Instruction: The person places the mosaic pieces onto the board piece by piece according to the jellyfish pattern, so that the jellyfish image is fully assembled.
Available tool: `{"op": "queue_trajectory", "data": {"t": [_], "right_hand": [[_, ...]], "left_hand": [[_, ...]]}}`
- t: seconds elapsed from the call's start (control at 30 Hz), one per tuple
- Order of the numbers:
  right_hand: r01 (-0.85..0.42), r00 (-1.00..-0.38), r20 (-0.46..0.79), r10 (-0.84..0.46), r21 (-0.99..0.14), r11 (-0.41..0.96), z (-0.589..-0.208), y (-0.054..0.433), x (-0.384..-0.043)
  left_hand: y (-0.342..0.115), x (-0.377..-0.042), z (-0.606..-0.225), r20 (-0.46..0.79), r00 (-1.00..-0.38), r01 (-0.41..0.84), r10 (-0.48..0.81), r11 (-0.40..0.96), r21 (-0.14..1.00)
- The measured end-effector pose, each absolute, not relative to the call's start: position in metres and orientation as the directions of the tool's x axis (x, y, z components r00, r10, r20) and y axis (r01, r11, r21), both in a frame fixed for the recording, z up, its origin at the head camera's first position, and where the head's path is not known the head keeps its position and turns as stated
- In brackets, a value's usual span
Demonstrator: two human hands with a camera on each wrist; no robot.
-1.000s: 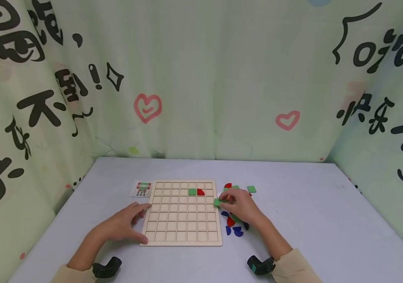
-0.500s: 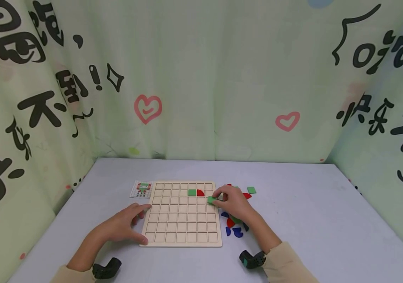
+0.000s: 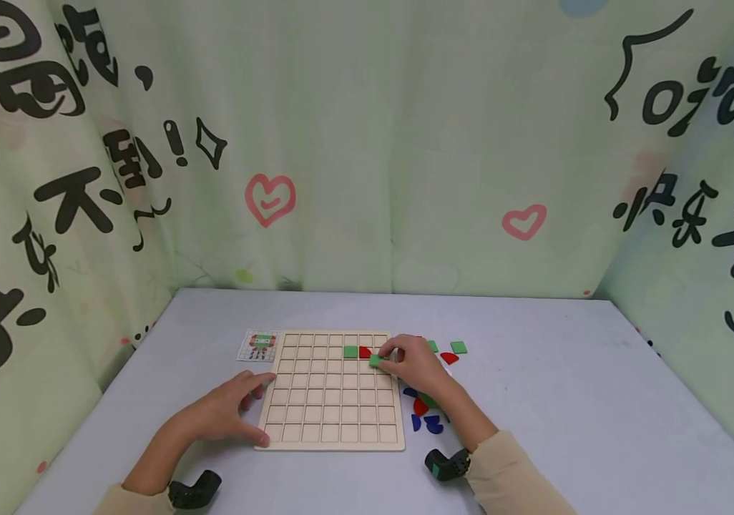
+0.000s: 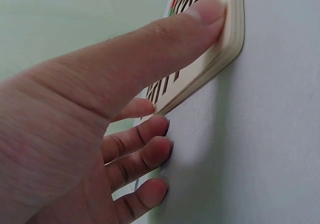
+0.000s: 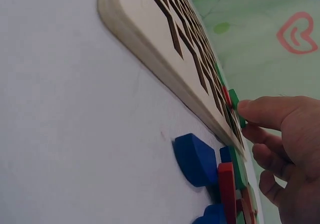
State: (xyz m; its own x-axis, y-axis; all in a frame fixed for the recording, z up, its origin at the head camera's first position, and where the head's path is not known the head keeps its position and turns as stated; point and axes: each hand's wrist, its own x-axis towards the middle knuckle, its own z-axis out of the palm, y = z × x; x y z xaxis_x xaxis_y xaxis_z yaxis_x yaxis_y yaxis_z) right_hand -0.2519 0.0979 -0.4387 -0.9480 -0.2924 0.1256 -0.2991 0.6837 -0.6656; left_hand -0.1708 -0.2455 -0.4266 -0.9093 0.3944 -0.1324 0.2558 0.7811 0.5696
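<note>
A wooden grid board lies on the table with a green square and a red quarter-round piece set side by side in its upper cells. My right hand pinches another green square between thumb and fingers, over the board just below and right of the red piece. In the right wrist view that green tile shows at the thumb tip. My left hand rests at the board's left edge, fingers spread. Its thumb lies on the near corner in the left wrist view.
Several loose blue, red and green pieces lie right of the board, some hidden under my right hand. A small pattern card with a robot-like figure sits at the board's upper left. A curtain hangs behind the table.
My right hand has carried the green square leftward from the board's right edge to over the upper right cells. My left hand has stayed in place.
</note>
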Motion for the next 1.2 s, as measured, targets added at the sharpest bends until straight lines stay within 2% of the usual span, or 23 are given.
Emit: {"op": "queue_trajectory", "data": {"t": [0.93,1.2], "right_hand": [[-0.349,-0.932,0.165,-0.323,-0.653,0.672,-0.442,0.072,-0.268],[-0.406,-0.909,0.205,-0.364,-0.632,0.66,-0.44,0.065,-0.272]], "left_hand": [[-0.246,-0.17,-0.428,-0.134,-0.909,0.254,0.395,0.779,0.574],[-0.245,-0.17,-0.426,-0.136,-0.913,0.247,0.386,0.786,0.567]]}}
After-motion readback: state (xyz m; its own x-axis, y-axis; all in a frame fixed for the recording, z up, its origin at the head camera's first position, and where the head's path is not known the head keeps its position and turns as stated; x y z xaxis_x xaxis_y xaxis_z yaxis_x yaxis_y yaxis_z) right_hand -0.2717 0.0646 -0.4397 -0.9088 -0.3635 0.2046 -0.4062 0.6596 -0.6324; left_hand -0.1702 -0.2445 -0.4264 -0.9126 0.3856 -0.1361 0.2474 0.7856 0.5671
